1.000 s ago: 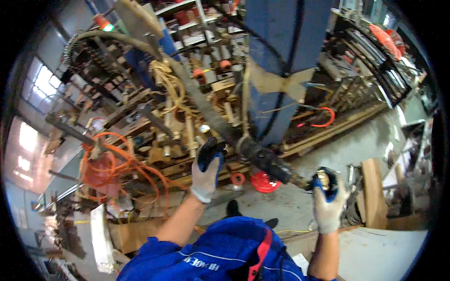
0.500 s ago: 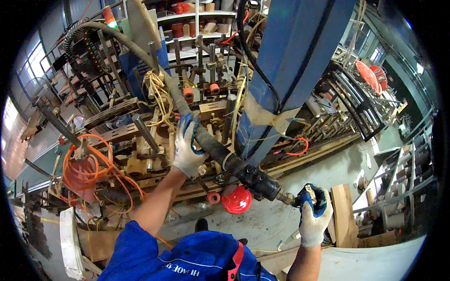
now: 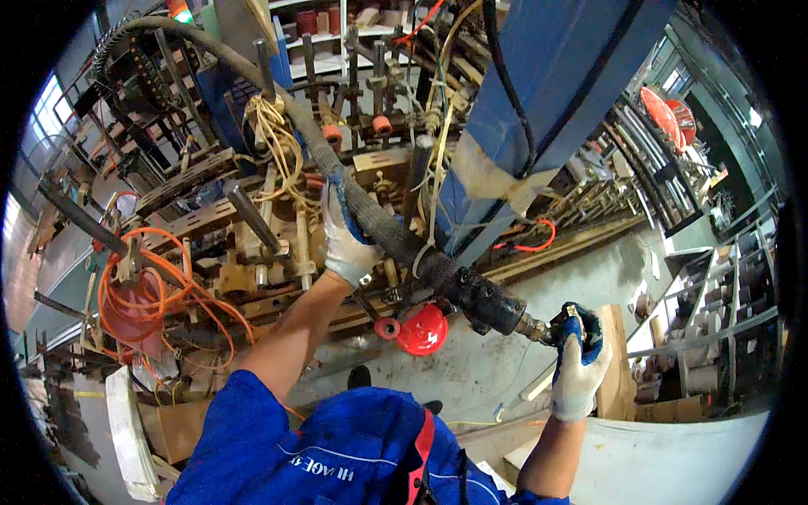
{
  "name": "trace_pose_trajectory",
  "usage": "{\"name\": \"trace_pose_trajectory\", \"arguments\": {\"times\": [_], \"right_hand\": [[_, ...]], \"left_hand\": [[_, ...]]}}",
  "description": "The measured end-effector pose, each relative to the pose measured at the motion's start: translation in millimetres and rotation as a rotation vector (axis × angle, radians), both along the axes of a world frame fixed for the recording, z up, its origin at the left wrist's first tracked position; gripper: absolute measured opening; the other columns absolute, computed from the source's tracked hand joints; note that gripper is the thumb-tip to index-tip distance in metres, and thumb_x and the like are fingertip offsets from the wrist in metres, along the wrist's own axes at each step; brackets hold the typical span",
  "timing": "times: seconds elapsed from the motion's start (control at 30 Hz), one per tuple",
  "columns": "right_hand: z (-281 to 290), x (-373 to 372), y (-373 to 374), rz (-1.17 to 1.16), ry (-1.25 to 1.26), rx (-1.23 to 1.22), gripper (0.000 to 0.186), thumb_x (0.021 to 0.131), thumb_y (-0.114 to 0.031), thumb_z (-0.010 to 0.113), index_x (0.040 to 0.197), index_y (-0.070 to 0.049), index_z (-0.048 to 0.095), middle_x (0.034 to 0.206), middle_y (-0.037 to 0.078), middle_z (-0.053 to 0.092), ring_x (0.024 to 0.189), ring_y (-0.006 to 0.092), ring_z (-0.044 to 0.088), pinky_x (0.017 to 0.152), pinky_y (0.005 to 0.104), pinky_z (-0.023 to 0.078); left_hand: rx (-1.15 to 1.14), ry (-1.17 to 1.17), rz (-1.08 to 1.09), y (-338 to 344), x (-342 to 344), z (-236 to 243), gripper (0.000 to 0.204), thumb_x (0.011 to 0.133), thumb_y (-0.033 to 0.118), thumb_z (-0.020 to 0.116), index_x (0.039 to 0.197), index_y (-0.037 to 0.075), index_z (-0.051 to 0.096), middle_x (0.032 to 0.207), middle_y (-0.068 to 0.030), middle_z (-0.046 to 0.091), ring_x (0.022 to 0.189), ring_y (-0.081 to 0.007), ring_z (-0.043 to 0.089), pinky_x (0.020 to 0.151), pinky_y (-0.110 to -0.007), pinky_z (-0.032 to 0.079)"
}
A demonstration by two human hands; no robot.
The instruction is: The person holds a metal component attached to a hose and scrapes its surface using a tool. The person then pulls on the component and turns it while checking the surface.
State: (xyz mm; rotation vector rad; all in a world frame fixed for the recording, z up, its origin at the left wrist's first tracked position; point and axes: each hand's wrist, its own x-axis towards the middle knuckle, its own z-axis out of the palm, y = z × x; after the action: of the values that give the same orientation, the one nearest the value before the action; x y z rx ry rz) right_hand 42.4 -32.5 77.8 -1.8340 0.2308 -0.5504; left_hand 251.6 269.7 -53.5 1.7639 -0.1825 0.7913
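Beside the blue column [image 3: 539, 109] slanted a hose [image 3: 380, 231].
Left hand [image 3: 343, 238] lay along it, finger closure unclear; below the column, right hand [image 3: 582, 358] curled around the end fitting [image 3: 530, 326]; steady support seemed wise.

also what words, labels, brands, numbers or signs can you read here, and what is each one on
Blue work top: white lettering beside a thin white stripe; I won't copy it out.
Blue panel at the back: what look like small marks, too small to read.
Hose and its black coupling: no lettering that I can make out.
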Motion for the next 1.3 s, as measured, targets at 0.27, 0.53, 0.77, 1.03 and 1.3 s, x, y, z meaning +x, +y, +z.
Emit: {"name": "trace_pose_trajectory", "arguments": {"times": [0.27, 0.53, 0.77, 1.03, 1.3], "right_hand": [[22.9, -32.0, 33.0, 0.036, 0.047, 0.023, 0.036, 0.078, 0.001, 0.062, 0.113, 0.008, 0.062, 0.097, 0.007, 0.064, 0.085, 0.0126, 0.06, 0.078, 0.0265, 0.051], [-7.6, -27.7, 30.1, 0.07, 0.024, -0.153, 0.032, 0.078, -0.001, 0.065, 0.11, 0.003, 0.061, 0.09, 0.011, 0.067, 0.08, 0.0154, 0.063, 0.077, 0.0297, 0.053], [-45.8, -21.2, 3.7, 0.11, 0.062, -0.223, 0.025, 0.083, -0.011, 0.071, 0.105, 0.001, 0.064, 0.085, 0.013, 0.068, 0.075, 0.0164, 0.064, 0.072, 0.0311, 0.053], [-55.3, -21.0, -8.5, 0.183, 0.184, -0.132, 0.053, 0.076, -0.016, 0.08, 0.122, 0.001, 0.061, 0.103, 0.018, 0.073, 0.095, 0.0235, 0.072, 0.088, 0.035, 0.054], [-58.8, -23.8, -13.9, 0.143, 0.168, -0.121, 0.059, 0.077, -0.016, 0.082, 0.127, 0.002, 0.059, 0.107, 0.02, 0.072, 0.099, 0.0238, 0.071, 0.091, 0.0349, 0.054]], "left_hand": [[-1.108, 0.424, -0.457, 1.0, -8.5, -15.7, 0.078, 0.092, 0.067, 0.048, 0.149, 0.015, 0.038, 0.123, -0.0109, 0.055, 0.111, -0.0309, 0.057, 0.097, -0.05, 0.048], [-1.313, 0.552, -0.447, -3.2, 1.2, -8.1, 0.062, 0.1, 0.065, 0.032, 0.125, 0.012, 0.052, 0.107, -0.0124, 0.061, 0.097, -0.0305, 0.064, 0.087, -0.05, 0.054], [-1.113, 0.586, -0.461, 24.1, 21.7, -57.2, 0.043, 0.107, 0.045, 0.035, 0.121, 0.01, 0.054, 0.101, -0.0104, 0.061, 0.088, -0.029, 0.064, 0.079, -0.045, 0.056], [-0.44, 0.351, -0.398, 23.4, -36.0, -50.1, 0.048, 0.098, 0.006, 0.058, 0.144, 0.009, 0.044, 0.129, -0.0081, 0.058, 0.107, -0.0203, 0.063, 0.088, -0.036, 0.056], [-0.624, 0.401, -0.317, -1.2, -138.4, -54.0, 0.058, 0.091, -0.004, 0.063, 0.145, 0.003, 0.044, 0.131, -0.008, 0.06, 0.116, -0.0179, 0.059, 0.102, -0.033, 0.047]]}}
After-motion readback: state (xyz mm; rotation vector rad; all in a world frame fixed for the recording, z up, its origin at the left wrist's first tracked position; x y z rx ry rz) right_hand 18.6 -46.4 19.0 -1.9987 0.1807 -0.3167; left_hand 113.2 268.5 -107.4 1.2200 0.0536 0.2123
